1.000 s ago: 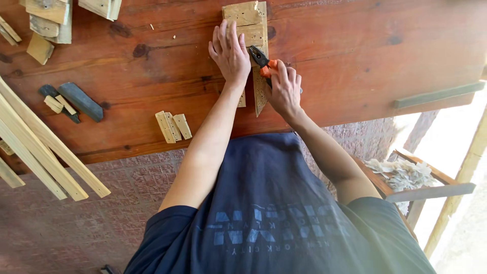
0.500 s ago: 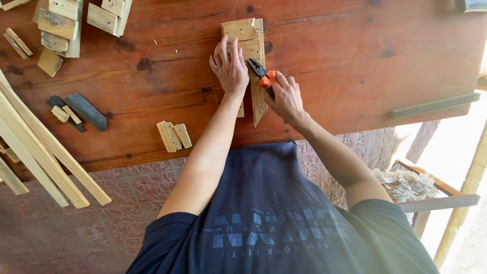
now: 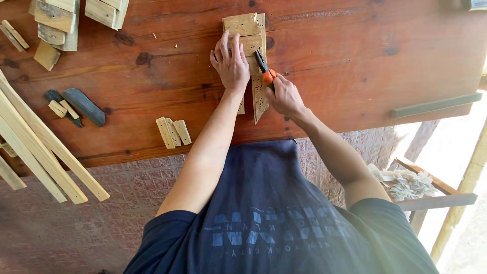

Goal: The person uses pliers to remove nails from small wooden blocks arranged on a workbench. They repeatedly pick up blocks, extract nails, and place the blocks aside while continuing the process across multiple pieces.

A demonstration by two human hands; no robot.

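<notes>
The red-brown wooden surface carries everything here, and the pale, hole-pocked wooden board lying on it, near its front edge, serves as landmark. To the left of the board and well apart from it, long pale slats lean across the surface's edge; nearer the board on that same side lie three short wood blocks, and beyond them a dark sharpening stone.

The left hand lies flat on the board, fingers spread and released, pressing it down rather than gripping anything. Just right of it, the right hand is clenched around the orange handles of a pair of pliers, whose dark nose points up along the board's right edge and seems to touch it. Whether the nose has bitten onto a nail or staple cannot be told; it is too small to see.

As a judgement: the work goes best with the flat hand bearing its weight close beside the pliers' nose, so the board cannot lift or twist, and with its fingertips kept clear of the tool's line. The pull should be steady, rocking on the nose, not jerked.
</notes>
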